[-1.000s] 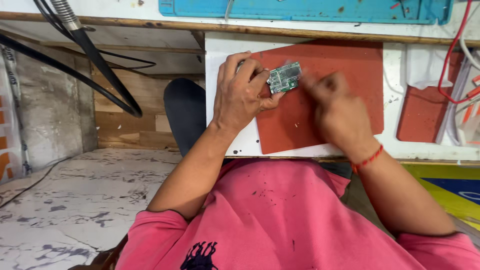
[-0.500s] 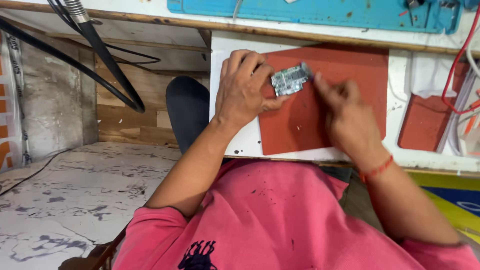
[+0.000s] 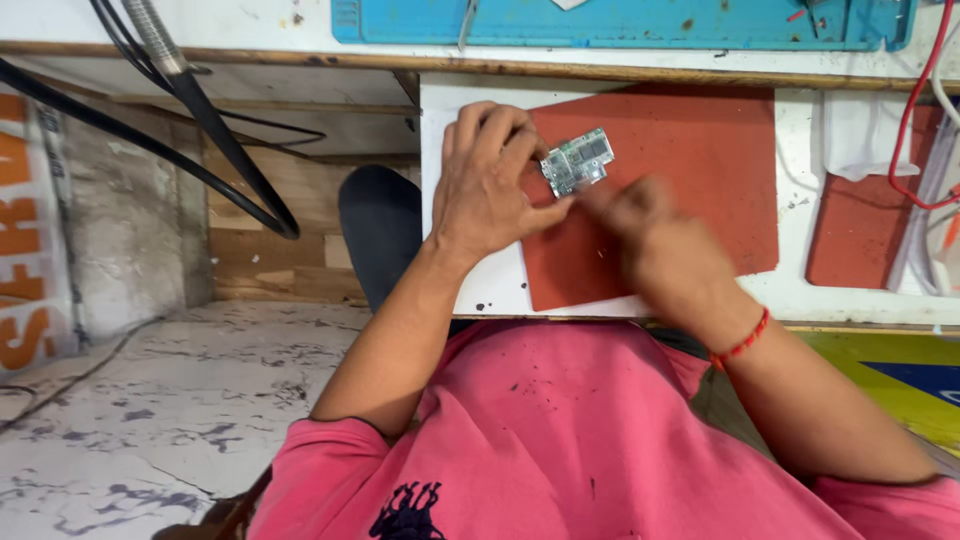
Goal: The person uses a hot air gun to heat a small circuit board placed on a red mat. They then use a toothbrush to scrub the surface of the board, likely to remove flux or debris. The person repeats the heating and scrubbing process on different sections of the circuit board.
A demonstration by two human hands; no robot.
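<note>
A small green circuit board [image 3: 577, 160] with silver metal shields rests on a red-brown work mat [image 3: 690, 170]. My left hand [image 3: 490, 185] pinches the board's left edge between thumb and fingers. My right hand [image 3: 650, 235] is blurred just below and to the right of the board, its fingertips close to the board's lower edge. Whether it holds a tool cannot be made out. A red thread bracelet [image 3: 740, 345] circles my right wrist.
The mat lies on a white bench top [image 3: 480, 285]. A blue mat [image 3: 620, 20] runs along the back. A second red-brown pad [image 3: 850, 235], a white cloth [image 3: 860, 135] and a red cable [image 3: 915, 100] sit at right. Black hoses [image 3: 200, 120] hang at left.
My right hand has dropped from beside the board's right edge to just below it. The left hand keeps its grip on the board. The camera view has shifted slightly.
</note>
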